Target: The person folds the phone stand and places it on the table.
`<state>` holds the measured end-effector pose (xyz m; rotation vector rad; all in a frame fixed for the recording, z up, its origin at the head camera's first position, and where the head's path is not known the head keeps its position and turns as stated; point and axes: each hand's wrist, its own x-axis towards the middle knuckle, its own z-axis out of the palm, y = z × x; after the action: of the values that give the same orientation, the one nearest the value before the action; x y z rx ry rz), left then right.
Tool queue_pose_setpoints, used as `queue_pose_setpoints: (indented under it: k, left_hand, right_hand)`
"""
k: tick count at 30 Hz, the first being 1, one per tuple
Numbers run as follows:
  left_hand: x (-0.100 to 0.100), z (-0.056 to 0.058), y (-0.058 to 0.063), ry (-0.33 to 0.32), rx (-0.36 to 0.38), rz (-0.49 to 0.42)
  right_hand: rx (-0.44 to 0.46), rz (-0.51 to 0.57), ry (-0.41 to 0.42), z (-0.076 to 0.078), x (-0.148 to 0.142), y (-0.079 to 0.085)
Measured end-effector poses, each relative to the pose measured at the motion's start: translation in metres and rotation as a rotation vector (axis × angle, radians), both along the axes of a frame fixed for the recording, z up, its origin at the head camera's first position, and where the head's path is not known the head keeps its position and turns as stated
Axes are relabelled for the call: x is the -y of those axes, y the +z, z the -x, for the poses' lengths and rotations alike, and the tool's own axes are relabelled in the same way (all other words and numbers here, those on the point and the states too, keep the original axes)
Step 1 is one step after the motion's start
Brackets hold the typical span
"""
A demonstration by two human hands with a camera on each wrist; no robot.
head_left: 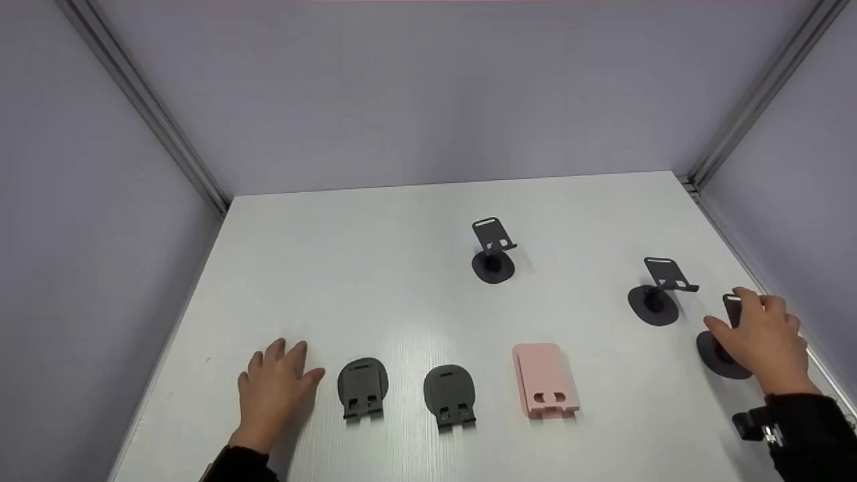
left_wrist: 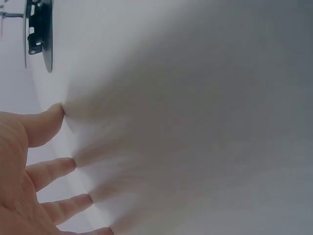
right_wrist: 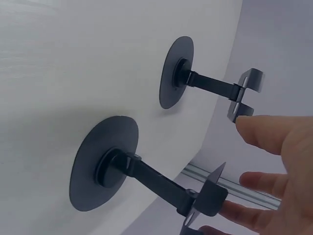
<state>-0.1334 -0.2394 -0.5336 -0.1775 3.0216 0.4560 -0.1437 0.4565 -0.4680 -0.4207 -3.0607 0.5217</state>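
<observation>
At the table's right side, my right hand [head_left: 770, 341] is over an unfolded black phone stand [head_left: 720, 361], its thumb and fingers spread apart. In the right wrist view the fingers reach behind that stand's top plate [right_wrist: 210, 196], while the thumb stays away from it. A second unfolded black phone stand [head_left: 653, 306] is just to the left and farther back. My left hand [head_left: 271, 391] has its fingers spread, fingertips down at the white tabletop, and holds nothing. Right of it lies a folded dark phone stand [head_left: 362, 383].
Another folded dark phone stand [head_left: 448, 391] and a folded pink phone stand [head_left: 543, 375] lie along the front. Farther back stands a third unfolded black phone stand [head_left: 493, 268]. Grey panels [head_left: 428, 94] border the white table [head_left: 321, 261] at the back and sides.
</observation>
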Motion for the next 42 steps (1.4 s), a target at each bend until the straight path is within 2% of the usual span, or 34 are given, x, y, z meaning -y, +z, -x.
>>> queue_pose_setpoints:
  k: [12,18,24,31,34,37,40,42]
  left_hand:
    - [0.002,0.000,0.004,-0.029,-0.018,-0.001]
    - [0.000,-0.002,0.004,-0.026,-0.049,0.014]
    - [-0.003,-0.001,0.005,-0.025,-0.061,0.013]
    - [-0.004,0.001,0.008,-0.014,-0.034,-0.027]
    - [-0.007,0.002,0.012,-0.028,-0.080,-0.023]
    - [-0.013,0.004,0.019,-0.049,-0.159,-0.026]
    - [-0.024,0.008,0.026,-0.079,-0.250,-0.052]
    - [-0.032,0.011,0.031,-0.096,-0.283,-0.070]
  right_hand:
    - [0.004,0.033,-0.048,0.001,-0.012,-0.012]
    - [-0.082,0.037,-0.049,0.003,-0.015,-0.016]
    - [-0.232,0.015,-0.069,0.008,-0.011,-0.011]
    - [-0.454,0.019,-0.055,0.018,0.009,0.015]
    - [-0.613,0.026,0.009,0.023,0.025,0.025]
    - [-0.778,0.032,0.120,0.029,0.045,0.034]
    - [-0.862,0.033,0.220,0.034,0.067,0.043]
    - [-0.897,0.034,0.276,0.037,0.083,0.049]
